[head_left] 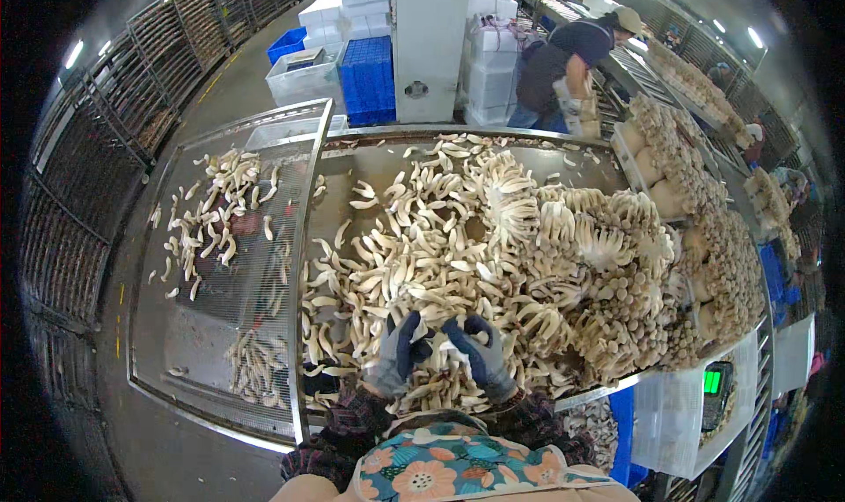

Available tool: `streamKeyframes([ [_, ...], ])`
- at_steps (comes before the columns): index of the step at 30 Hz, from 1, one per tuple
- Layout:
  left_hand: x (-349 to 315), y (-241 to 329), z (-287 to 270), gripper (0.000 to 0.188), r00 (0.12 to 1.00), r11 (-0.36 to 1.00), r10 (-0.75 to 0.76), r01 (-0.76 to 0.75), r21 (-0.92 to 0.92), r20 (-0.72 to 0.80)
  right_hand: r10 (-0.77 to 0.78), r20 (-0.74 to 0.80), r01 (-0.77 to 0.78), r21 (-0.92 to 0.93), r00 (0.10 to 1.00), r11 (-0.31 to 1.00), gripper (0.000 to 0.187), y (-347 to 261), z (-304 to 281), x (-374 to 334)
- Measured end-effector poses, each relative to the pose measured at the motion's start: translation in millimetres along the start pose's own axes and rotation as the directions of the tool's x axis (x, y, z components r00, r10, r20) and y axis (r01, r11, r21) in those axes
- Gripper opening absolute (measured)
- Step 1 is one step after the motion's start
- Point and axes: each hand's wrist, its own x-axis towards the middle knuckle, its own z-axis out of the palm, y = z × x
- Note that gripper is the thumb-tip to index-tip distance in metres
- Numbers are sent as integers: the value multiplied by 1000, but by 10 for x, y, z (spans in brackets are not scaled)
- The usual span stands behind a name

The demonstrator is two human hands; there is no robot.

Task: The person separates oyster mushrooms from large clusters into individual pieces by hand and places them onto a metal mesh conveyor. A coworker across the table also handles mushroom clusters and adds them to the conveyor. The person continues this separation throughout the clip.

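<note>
Both my hands wear grey gloves with dark blue palms and fingers, held close together over the near edge of a large mushroom heap on a metal table. My left hand has its fingers curled inward among pale, long-stemmed mushrooms; what it grips is hidden. To its right, my right hand is also curled, with a pale mushroom showing between thumb and fingers. Loose single mushrooms surround both hands. Farther right lie whole mushroom clusters, stems and round caps still joined.
Left of the heap, a framed mesh screen holds scattered mushrooms. Stacked clusters line the right side. A scale with a green display stands at lower right. Beyond the table are a pillar, blue crates, white boxes and another person.
</note>
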Motion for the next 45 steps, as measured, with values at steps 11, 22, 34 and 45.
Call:
streamKeyframes([
  [11,324,-198,-254,37,841,672,460,-539,508,284,77,101,-69,-84,992,994,27,81,70,232],
  [22,361,-151,-119,75,962,930,268,-244,275,-53,-46,-158,-11,-346,986,938,31,241,249,462],
  [34,369,150,-87,43,928,559,243,-373,740,284,-130,-187,141,50,974,989,27,323,-12,624],
  [45,355,40,334,36,864,521,374,-496,695,336,15,-303,29,141,953,990,31,249,-59,790],
])
